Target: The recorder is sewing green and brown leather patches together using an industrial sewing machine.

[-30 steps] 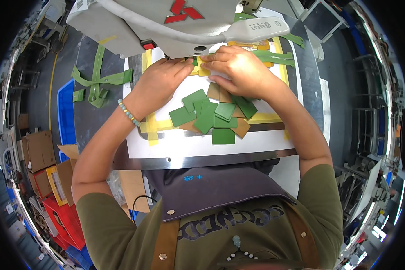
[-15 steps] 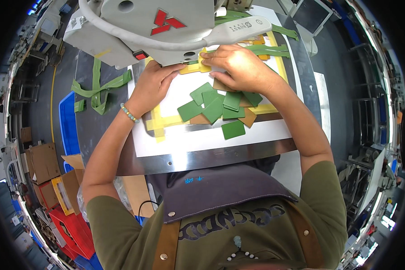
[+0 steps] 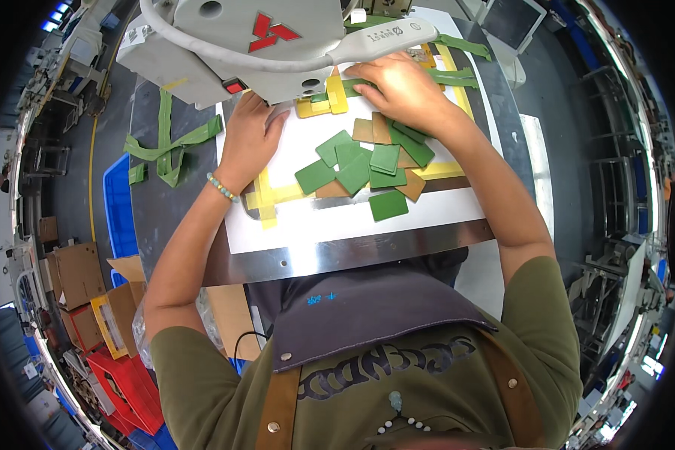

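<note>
My left hand point(image 3: 251, 139) rests at the left of the white sheet point(image 3: 315, 225), thumb apart, fingertips partly hidden by the grey machine head point(image 3: 195, 64). My right hand point(image 3: 401, 94) lies palm down right of the yellow fixture pieces point(image 3: 334, 94), fingers slightly bent and thumb apart, fingertips at a green strap point(image 3: 356, 86) under the machine. Below my hands lies a loose pile of green cards point(image 3: 352, 171) and tan cards point(image 3: 412, 186), bordered by yellow tape point(image 3: 266, 210).
Green straps point(image 3: 165, 150) lie on the metal table point(image 3: 315, 251) at the left. A blue bin point(image 3: 118, 202), cardboard boxes point(image 3: 75, 277) and a red crate point(image 3: 127, 390) stand left of the table. A monitor point(image 3: 510, 30) stands at the back right.
My right hand has moved up and right, uncovering more of the yellow pieces. My left hand has drawn back leftward from them. The view has shifted slightly.
</note>
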`<act>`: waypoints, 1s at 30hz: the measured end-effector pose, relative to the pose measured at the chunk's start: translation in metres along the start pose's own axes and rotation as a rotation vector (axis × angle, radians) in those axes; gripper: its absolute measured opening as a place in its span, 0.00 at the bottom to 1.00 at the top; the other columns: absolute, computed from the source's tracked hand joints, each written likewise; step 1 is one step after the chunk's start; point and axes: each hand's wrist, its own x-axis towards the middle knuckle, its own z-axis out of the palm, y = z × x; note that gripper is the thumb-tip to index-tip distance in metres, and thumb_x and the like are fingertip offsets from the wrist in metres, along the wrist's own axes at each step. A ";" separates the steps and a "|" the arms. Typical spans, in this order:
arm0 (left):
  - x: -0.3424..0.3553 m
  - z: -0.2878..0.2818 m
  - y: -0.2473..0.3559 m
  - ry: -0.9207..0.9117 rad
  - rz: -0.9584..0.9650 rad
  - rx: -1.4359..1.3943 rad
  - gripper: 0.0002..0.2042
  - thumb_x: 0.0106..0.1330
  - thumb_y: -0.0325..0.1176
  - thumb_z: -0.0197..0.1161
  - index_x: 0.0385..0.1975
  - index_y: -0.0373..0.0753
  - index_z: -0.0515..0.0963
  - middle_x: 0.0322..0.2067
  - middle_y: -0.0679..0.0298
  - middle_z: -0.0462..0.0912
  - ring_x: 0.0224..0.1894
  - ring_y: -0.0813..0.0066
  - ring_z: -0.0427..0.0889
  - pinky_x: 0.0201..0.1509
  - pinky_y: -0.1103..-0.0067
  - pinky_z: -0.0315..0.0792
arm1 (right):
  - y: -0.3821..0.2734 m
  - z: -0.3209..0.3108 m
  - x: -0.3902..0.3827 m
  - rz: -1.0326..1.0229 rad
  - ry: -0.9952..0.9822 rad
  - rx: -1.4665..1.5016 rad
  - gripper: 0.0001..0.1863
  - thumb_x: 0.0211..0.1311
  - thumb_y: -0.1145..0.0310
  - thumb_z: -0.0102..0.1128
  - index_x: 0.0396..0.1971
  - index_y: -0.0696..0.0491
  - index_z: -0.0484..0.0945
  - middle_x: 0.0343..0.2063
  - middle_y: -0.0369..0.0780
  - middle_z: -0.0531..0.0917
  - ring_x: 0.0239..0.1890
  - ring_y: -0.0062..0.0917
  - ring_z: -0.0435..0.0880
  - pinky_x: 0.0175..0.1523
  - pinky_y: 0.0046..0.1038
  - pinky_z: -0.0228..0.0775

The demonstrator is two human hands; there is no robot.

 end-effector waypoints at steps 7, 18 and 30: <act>-0.009 -0.002 0.009 -0.019 -0.051 -0.018 0.16 0.67 0.27 0.68 0.53 0.34 0.84 0.49 0.49 0.83 0.56 0.44 0.79 0.62 0.59 0.73 | -0.015 0.006 0.007 0.049 -0.122 -0.112 0.10 0.72 0.61 0.66 0.36 0.51 0.83 0.34 0.43 0.88 0.44 0.40 0.87 0.57 0.46 0.73; -0.006 -0.009 0.055 -0.237 -0.323 -0.694 0.22 0.72 0.32 0.73 0.63 0.35 0.80 0.46 0.64 0.88 0.40 0.78 0.84 0.51 0.80 0.80 | -0.087 -0.085 -0.020 -0.089 -0.224 0.268 0.14 0.75 0.59 0.62 0.35 0.54 0.85 0.22 0.42 0.86 0.27 0.38 0.87 0.36 0.39 0.77; -0.006 0.009 0.039 -0.199 -0.571 -1.200 0.10 0.80 0.36 0.66 0.46 0.35 0.85 0.42 0.64 0.92 0.45 0.81 0.90 0.51 0.82 0.77 | -0.044 -0.023 -0.029 0.302 -0.173 0.695 0.13 0.81 0.64 0.59 0.42 0.60 0.83 0.31 0.37 0.84 0.34 0.18 0.81 0.43 0.25 0.73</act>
